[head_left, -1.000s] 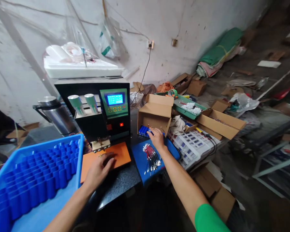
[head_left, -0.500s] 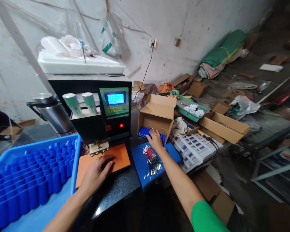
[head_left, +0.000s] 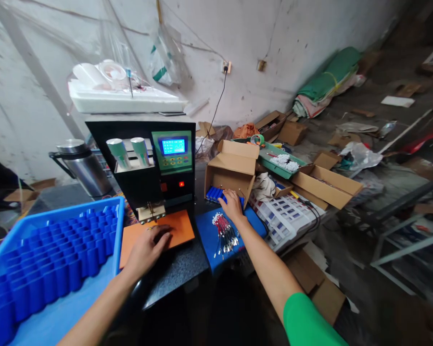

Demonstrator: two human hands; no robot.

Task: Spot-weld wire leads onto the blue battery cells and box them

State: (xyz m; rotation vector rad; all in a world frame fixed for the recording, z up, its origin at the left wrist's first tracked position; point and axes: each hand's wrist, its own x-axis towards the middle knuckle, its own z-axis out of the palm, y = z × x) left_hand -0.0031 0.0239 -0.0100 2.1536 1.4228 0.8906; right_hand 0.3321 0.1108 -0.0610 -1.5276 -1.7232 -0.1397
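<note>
Right hand [head_left: 231,204] edged onto blue cells [head_left: 215,193] — left hand [head_left: 146,250] barely shifted

- The wall [head_left: 238,38] behind the bench was whitewashed, stained and scuffed, with a clear plastic sheet [head_left: 111,43] hanging over its left part.
- A socket [head_left: 225,67] sat on the wall with a black cable [head_left: 212,115] dropping from it.
- The floor [head_left: 364,158] on the right was bare grey concrete, littered with scraps of cardboard and paper.
- Rolled green and pale fabric [head_left: 328,79] lay against the foot of the wall.
- A pale metal frame [head_left: 411,245] stood at the right edge.
- A dark speckled worktop [head_left: 180,269] ran across the foreground.
- The light was soft and even, like daylight.
</note>
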